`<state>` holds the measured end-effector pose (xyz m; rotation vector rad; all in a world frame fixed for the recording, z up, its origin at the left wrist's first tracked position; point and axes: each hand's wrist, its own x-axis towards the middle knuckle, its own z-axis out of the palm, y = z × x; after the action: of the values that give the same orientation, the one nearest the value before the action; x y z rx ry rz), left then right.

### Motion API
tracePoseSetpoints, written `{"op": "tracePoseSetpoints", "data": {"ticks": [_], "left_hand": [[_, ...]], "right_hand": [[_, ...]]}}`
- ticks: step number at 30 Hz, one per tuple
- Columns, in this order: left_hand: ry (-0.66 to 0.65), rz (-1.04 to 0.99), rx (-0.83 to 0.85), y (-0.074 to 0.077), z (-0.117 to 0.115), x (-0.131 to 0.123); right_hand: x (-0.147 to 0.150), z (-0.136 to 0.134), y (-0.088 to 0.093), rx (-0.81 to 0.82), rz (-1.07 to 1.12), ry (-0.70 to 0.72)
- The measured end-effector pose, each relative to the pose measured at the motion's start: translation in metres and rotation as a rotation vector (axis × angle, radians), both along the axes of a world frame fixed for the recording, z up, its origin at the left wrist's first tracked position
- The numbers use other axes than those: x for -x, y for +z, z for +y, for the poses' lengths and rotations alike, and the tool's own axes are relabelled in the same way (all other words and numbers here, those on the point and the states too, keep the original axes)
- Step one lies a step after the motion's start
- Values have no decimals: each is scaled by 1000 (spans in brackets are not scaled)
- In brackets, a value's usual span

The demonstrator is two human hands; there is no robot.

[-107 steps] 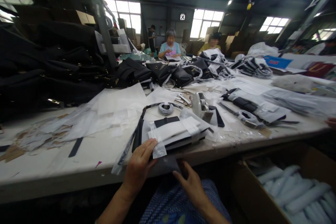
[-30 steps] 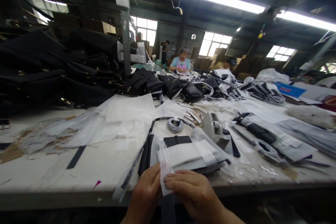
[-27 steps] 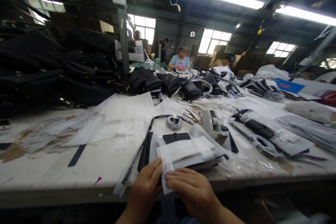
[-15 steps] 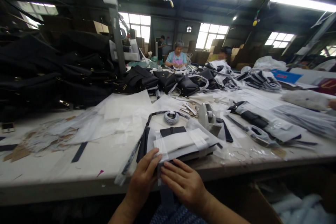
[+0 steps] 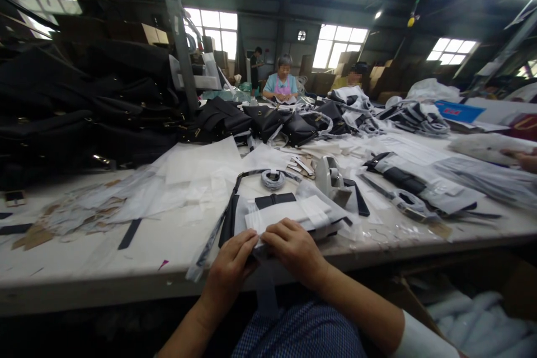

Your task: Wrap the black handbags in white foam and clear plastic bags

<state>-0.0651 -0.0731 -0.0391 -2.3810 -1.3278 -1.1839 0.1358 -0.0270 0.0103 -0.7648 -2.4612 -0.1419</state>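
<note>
Head view: at far left, a pile of black bags (image 5: pixel 84 95) is lying on the table (image 5: pixel 176 246), and pale sheets (image 5: pixel 197 162) are spreading beside it. Near the middle, the left hand (image 5: pixel 230 263) is holding the white wrap (image 5: pixel 289 212) with narrow, bent fingers, at the near left part of a black bag (image 5: pixel 274 199). This bag is resting by the table's front edge, and a translucent strip (image 5: pixel 267 291) is hanging below the hands. Just beside, the right hand (image 5: pixel 296 249) is also gripping the wrap, its fingers close together; its thumb I cannot see. For neat work, in my judgement, the left fingers should be holding firmly while the right ones are pressing evenly, not pulling the thin layer. Farther right, a tape dispenser (image 5: pixel 331 182) is standing, and another wrapped bag (image 5: pixel 423 182) is lying flat.
</note>
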Motion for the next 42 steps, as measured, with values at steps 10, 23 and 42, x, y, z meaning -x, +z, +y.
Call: {"op": "tracePoseSetpoints", "data": {"ticks": [10, 23, 42], "left_hand": [[3, 153, 101, 19, 3, 6], [51, 273, 99, 36, 6, 1], [115, 330, 77, 42, 7, -5]], "right_hand": [[3, 5, -15, -163, -44, -12], [-3, 4, -17, -17, 20, 14], [-6, 9, -16, -33, 153, 43]]}}
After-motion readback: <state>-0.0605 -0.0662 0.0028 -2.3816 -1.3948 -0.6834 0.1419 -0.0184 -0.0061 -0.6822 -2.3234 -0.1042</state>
